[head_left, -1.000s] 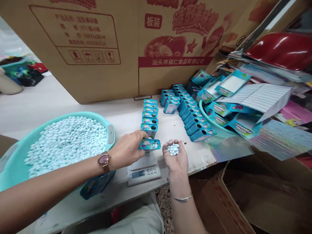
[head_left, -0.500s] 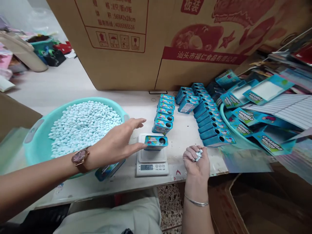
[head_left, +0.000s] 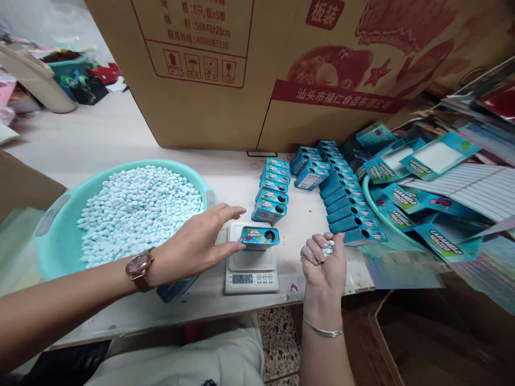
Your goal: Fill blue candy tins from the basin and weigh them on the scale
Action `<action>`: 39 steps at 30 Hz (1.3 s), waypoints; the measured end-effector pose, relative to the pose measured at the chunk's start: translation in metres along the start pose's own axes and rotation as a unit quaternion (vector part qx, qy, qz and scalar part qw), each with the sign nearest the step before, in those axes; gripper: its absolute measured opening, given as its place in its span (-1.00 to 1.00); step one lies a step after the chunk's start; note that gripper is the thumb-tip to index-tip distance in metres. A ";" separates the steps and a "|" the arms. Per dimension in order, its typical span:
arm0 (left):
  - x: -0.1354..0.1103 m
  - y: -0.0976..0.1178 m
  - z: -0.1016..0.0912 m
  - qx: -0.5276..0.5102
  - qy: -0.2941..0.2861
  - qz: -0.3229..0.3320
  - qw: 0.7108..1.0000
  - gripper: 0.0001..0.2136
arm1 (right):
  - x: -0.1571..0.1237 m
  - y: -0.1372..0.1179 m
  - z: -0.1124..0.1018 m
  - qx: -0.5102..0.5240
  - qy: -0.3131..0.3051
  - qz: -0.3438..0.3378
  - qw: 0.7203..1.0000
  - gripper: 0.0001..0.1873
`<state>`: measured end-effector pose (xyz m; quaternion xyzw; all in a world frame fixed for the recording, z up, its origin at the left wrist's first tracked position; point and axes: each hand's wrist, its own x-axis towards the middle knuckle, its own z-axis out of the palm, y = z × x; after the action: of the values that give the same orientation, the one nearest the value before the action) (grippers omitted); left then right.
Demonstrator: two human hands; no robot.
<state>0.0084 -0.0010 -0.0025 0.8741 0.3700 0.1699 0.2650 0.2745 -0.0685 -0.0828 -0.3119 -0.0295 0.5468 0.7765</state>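
On a white digital scale (head_left: 251, 280) stands a blue candy box (head_left: 259, 238) with a round hole in its top. My left hand (head_left: 197, 241) is beside it, thumb and fingers spread apart; the thumb tip reaches the box's left end, and I cannot tell whether it touches. Palm up, my right hand (head_left: 324, 262) is curled around several pale blue candies (head_left: 329, 247), to the right of the scale. A turquoise basin (head_left: 52, 241) heaped with the same candies (head_left: 140, 209) sits at the left, and another blue box (head_left: 173, 289) lies partly hidden under my left forearm.
Behind the scale runs a row of blue boxes (head_left: 270, 209); more boxes (head_left: 346, 198) stand in rows to its right. A turquoise basket (head_left: 368, 187) at the right holds flattened or empty cartons (head_left: 440, 241). A large cardboard box (head_left: 201, 112) blocks the back.
My right hand has closed further, so fewer candies show. My left hand and the box on the scale sit slightly farther right in view. The scale's reading has changed.
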 end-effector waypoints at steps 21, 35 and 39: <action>0.044 0.011 0.060 0.014 -0.045 0.024 0.999 -0.58 | -0.003 0.039 0.087 -0.099 -0.060 -0.058 0.992 -0.60; 0.041 0.009 0.061 0.017 -0.042 0.012 0.999 -0.62 | 0.006 0.030 0.083 0.004 -0.046 0.002 0.999 -0.66; 0.033 0.009 0.039 -0.004 -0.038 0.021 0.999 -0.41 | 0.008 0.005 0.059 0.078 -0.070 0.034 0.994 -0.66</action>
<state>0.0546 0.0051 -0.0256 0.8865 0.3402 0.1437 0.2788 0.2509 -0.0335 -0.0404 -0.2119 -0.0307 0.5941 0.7753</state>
